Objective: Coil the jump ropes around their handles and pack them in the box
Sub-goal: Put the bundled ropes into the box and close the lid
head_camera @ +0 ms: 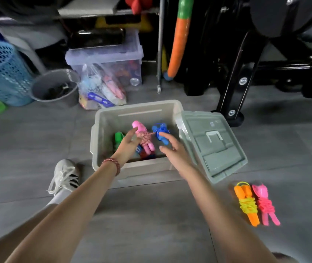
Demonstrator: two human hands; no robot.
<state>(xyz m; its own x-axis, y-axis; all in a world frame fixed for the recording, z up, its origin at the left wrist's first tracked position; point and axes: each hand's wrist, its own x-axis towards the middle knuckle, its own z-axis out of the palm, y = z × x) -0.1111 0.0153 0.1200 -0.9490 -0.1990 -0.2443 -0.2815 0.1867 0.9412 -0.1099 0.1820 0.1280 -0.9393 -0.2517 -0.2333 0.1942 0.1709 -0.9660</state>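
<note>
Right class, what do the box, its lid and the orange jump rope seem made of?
Box: beige moulded plastic, matt, going by its rolled rim. Lid: grey-green plastic, slight sheen, moulded ribs. Orange jump rope: glossy plastic handles; yellow cord probably smooth vinyl or rubber.

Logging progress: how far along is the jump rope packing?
Done: green-handled rope, coiled pale pink rope and coiled blue rope are in the beige plastic box. In hand: nothing; left hand and right hand are open above it. Left: coiled orange-handled rope and hot-pink-handled rope on the floor, grey-green lid off.
</note>
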